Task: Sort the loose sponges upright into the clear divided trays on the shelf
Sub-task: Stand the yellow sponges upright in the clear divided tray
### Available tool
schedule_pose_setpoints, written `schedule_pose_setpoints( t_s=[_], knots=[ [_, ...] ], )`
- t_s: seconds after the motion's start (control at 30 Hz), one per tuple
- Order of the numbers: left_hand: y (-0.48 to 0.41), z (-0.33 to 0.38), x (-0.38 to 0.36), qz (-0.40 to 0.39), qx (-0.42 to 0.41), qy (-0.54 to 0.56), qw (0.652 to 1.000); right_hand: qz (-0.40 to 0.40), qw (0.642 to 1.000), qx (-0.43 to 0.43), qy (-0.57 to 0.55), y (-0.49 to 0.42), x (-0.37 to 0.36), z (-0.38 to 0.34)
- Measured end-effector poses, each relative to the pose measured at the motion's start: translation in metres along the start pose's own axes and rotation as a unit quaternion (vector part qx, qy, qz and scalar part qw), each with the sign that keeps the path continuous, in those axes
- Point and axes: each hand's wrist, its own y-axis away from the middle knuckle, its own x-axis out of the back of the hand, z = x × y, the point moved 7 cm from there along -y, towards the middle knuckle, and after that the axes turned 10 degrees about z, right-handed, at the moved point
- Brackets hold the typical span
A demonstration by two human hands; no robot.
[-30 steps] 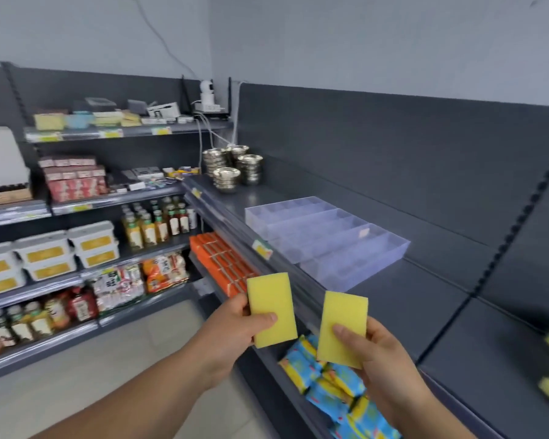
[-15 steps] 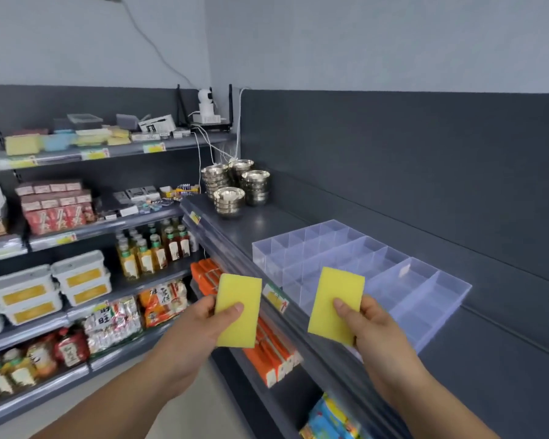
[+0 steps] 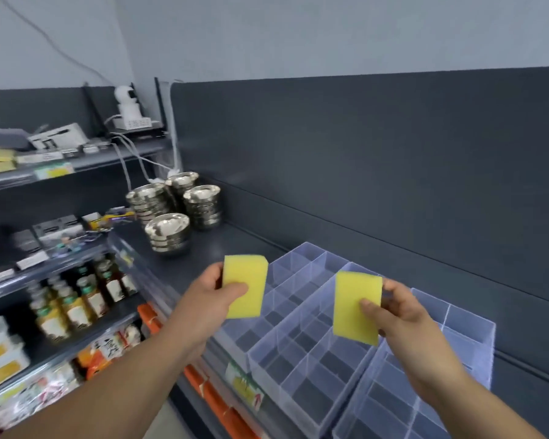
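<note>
On the dark shelf point(image 3: 210, 248), the clear divided trays point(image 3: 317, 353) now fill more of the view than half a second ago. Each hand has risen over them: left hand point(image 3: 210, 299) pinches one yellow sponge point(image 3: 244, 286), right hand point(image 3: 400, 315) pinches another sponge point(image 3: 357, 307), both upright.

I have stepped closer to the shelf point(image 3: 203, 248), so the clear divided trays point(image 3: 314, 359) are now directly under my hands and not ahead of them. My left hand point(image 3: 210, 299) has lifted its sponge point(image 3: 246, 286) over the near-left tray, and my right hand point(image 3: 400, 315) has carried its sponge point(image 3: 357, 307) above the middle tray. The blue snack packets below have gone out of view
</note>
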Motion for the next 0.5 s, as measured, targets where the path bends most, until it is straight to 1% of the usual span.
schedule_pose_setpoints(
  t_s=[0.1, 0.27, 0.5],
  knots=[
    [-0.046, 0.003, -0.026, -0.046, -0.017, -0.003, 0.999, 0.040, 0.999, -0.004, 0.012, -0.022, 0.000, 0.005],
    [-0.119, 0.005, -0.075, -0.155, -0.026, 0.031, 0.987, 0.126, 0.991, -0.026, 0.024, -0.053, -0.018, 0.006],
    [-0.207, 0.008, -0.137, -0.256, -0.073, -0.028, 0.964, 0.255, 0.964, -0.046, 0.063, -0.099, -0.055, 0.002]
  ],
)
